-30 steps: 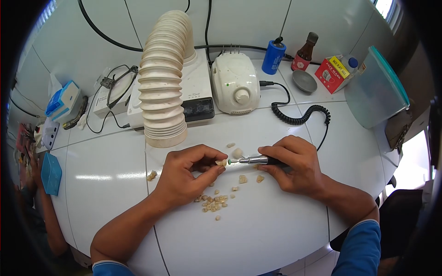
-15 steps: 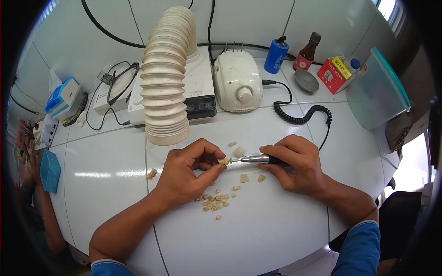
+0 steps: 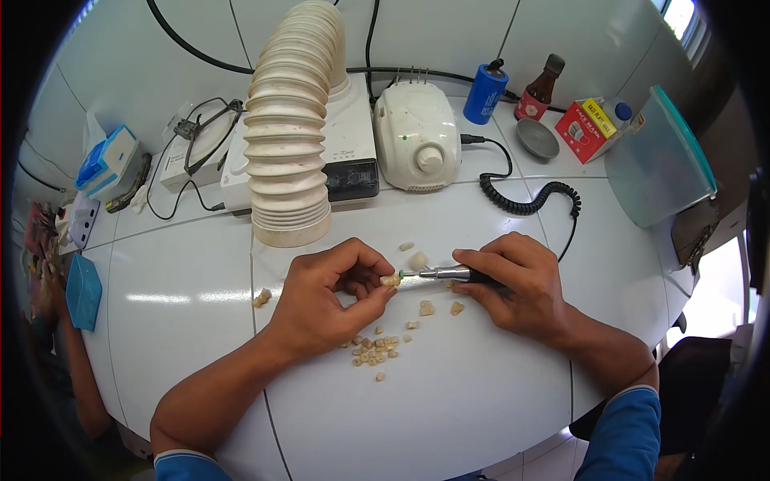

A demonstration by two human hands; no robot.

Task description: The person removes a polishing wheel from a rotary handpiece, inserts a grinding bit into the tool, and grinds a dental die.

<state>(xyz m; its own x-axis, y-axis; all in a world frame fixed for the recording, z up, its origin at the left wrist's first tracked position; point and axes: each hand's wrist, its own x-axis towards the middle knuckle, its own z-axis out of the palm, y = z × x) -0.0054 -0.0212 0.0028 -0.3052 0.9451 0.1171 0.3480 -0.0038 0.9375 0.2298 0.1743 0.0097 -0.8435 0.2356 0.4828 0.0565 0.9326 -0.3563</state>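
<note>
Between thumb and fingertips, my left hand [image 3: 333, 293] pinches a small yellowish dental crown [image 3: 390, 280]. My right hand [image 3: 517, 280] is closed around a rotary handpiece [image 3: 449, 273] with a silver nose and dark body, pointing left. Its green bur tip [image 3: 402, 275] is right at the crown's edge. Below my left hand, several small tooth-coloured pieces [image 3: 373, 353] lie clustered on the white table [image 3: 449, 401]. A few larger pieces, one squarish piece [image 3: 427, 308] among them, lie under the handpiece.
A ribbed suction hose [image 3: 289, 128] bends down over the table behind my left hand. The white control unit [image 3: 417, 136] connects to a coiled black cord [image 3: 521, 200]. A blue basket [image 3: 83, 293] and another person's arm [image 3: 76, 345] are at left; a clear bin [image 3: 662, 160] is at right.
The crown is turned slightly in my left fingers, and the green tip now sits at its upper right edge. The whole view has shifted a little; both grips stay the same.
</note>
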